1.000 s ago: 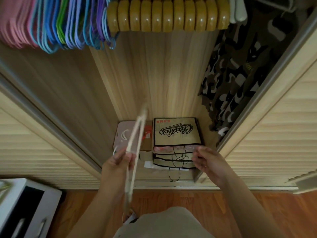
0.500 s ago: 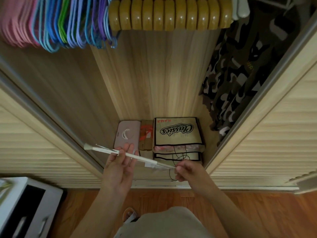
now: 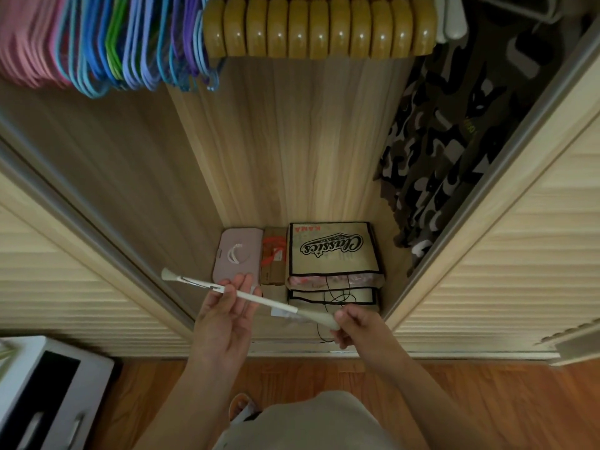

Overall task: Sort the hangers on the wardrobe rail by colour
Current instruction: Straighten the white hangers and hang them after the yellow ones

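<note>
A person stands at an open wardrobe, holding a white hanger (image 3: 250,297) edge-on in front of them, low and near, above the wardrobe floor. It runs as a thin slanted line from a flared tip at far left down to a thicker pale end at near right.

The left hand (image 3: 227,316) lies palm-up under the middle of the hanger. Its fingers (image 3: 242,284) are nearly straight and only a little spread, pointing away from the person, and the bar rests across them; whether the thumb presses on the bar cannot be told.

The right hand (image 3: 354,329) grips the hanger's thick near-right end. Its fingers are curled tightly round that end, with the thumb on top, so almost no gap shows.

On the rail at the top of the view, a pink group of hangers (image 3: 29,43) hangs at far left, then a mixed bunch of blue, green and purple hangers (image 3: 139,50), then a tight row of wooden hangers (image 3: 318,30), with a few white ones (image 3: 453,21) just right of them. A camouflage garment (image 3: 454,151) hangs at the right.

On the wardrobe floor sit a pink case (image 3: 237,254), a cardboard box (image 3: 274,258) beside it, and a printed bag (image 3: 334,251) to the right, with a black cord lying over its near edge. A white cabinet (image 3: 48,394) stands at near left on the wood floor (image 3: 487,401).
</note>
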Demonstrator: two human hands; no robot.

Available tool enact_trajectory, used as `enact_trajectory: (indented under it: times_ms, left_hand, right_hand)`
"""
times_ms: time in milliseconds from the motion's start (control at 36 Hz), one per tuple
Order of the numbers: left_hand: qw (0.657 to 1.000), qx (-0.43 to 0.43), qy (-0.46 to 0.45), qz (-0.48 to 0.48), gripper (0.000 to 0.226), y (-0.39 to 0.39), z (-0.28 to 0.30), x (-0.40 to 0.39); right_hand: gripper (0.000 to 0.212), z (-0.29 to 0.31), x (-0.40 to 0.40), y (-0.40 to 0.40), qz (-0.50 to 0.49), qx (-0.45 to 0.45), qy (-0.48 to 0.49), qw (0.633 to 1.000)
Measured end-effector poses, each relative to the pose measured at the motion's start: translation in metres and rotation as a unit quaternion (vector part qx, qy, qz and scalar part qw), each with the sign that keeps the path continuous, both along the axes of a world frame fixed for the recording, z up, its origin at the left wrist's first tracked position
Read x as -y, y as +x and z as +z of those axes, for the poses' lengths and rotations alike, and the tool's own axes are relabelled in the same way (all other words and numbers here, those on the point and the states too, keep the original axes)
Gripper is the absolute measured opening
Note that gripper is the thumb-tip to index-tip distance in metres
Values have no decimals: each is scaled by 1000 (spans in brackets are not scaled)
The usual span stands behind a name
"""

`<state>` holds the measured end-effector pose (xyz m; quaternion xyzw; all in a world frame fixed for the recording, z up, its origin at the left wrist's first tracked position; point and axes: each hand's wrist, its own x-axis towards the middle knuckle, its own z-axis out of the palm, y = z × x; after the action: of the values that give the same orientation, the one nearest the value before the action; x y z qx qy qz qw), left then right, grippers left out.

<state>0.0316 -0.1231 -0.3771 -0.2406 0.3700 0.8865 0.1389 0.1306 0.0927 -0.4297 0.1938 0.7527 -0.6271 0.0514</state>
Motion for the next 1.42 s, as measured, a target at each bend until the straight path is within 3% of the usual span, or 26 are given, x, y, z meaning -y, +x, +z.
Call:
enact_trajectory:
  times_ms: [83,222,333,500,806,944,1028,1111,1167,1250,1417]
  left_hand:
    - [1000,7,-9,-4,18,0,2,-2]
    - [999,32,-6,-21,18,-4,4,-14]
    - [999,33,9,-37,16,-8,12,-29]
    - [998,41,21,-51,20,-12,20,-36]
    - [997,51,19,-58,17,-7,23,-38]
    - [991,21,-23,-133,24,-12,26,-37]
    - [957,9,-121,-262,26,-8,32,-37]
    - [910,-39,-247,-331,23,-6,43,-37]
    - [879,-116,-316,-338,25,-18,68,-40]
    - [820,-278,-392,-310,25,-45,133,-48]
    - [688,-536,-463,-155,27,-68,257,-69]
  right_hand:
    - [12,0,-6,0,34,-20,88,995]
    - [43,20,-2,-7,136,-102,264,949]
    - [45,28,5,-13,135,-197,375,896]
    - [44,33,-1,-8,129,-247,380,882]
    - [42,26,-3,-4,109,-226,362,898]
    - [42,33,2,-4,72,-245,350,901]
    - [50,38,3,-2,-10,-200,318,927]
    - [28,40,-10,1,-106,-93,343,929]
    - [21,54,-25,3,-161,-40,368,915]
    - [23,85,-49,-1,-239,-16,401,884]
    - [25,172,-85,-20,-359,-119,449,809]
